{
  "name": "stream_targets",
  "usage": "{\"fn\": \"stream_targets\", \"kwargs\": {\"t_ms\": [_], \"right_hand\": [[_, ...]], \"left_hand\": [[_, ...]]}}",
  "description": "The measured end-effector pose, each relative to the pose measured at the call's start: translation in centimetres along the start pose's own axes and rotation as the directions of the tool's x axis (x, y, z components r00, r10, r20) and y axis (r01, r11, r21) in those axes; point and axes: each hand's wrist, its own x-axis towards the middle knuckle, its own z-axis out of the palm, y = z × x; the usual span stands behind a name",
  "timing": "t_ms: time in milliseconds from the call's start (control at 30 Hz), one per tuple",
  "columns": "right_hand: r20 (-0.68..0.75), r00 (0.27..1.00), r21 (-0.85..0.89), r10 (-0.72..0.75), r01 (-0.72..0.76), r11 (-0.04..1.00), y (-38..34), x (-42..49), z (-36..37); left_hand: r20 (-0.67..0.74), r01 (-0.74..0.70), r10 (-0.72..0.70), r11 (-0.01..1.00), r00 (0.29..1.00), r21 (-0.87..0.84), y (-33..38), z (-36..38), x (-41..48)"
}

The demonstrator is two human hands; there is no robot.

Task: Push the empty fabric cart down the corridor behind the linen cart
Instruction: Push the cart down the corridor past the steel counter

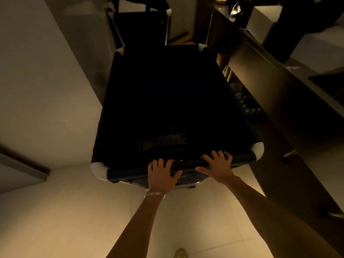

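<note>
A dark fabric cart [130, 173] with white padded corners fills the middle of the head view, its deep inside black and empty as far as I can see. My left hand [162, 175], a bangle at the wrist, grips the near top rail. My right hand [216, 165] grips the same rail a little to the right. Straight ahead, touching or nearly touching the far end, stands a second dark cart, the linen cart [139, 25], with white linen showing at its top and white corner pads.
A pale wall [46, 81] runs close along the left. A dark counter [279, 86] with shelves below lines the right, a white box [264, 23] on it. Pale tiled floor [93, 211] lies under me, with a shoe tip [180, 253] at the bottom.
</note>
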Motion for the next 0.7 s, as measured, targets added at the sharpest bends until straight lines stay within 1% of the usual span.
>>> {"fn": "stream_targets", "kwargs": {"t_ms": [100, 300, 367, 467, 600, 700], "right_hand": [[0.012, 0.999, -0.025, -0.038, 0.039, 0.999, 0.9, 2.6, -0.7], [0.005, 0.998, -0.017, -0.062, 0.062, 0.998, 1.8, 4.1, -1.7], [-0.038, 0.997, -0.011, -0.064, 0.064, 0.998, 2.0, 3.5, -1.4], [0.012, 0.998, -0.015, -0.068, 0.068, 0.998, 1.9, 1.7, -1.2], [-0.015, 0.998, 0.019, -0.066, 0.066, 0.998, 2.3, -1.5, -0.8], [0.004, 0.997, 0.018, -0.076, 0.076, 0.997, 2.5, -4.7, -0.3]], "left_hand": [[-0.018, 0.024, -0.024, 1.0, 1.0, 0.014, 0.6, 0.4, 1.7], [0.061, 0.092, -0.094, 0.995, 0.994, 0.033, 2.5, 0.4, 2.7], [0.06, 0.089, -0.091, 0.996, 0.994, 0.027, 2.6, 0.7, 2.2], [0.097, 0.104, -0.106, 0.994, 0.99, 0.024, 2.9, 0.7, 0.7], [0.148, 0.103, -0.109, 0.994, 0.983, 0.047, 3.9, -0.3, -2.2], [0.113, 0.096, -0.099, 0.995, 0.989, 0.032, 4.8, -0.6, -5.0]]}}
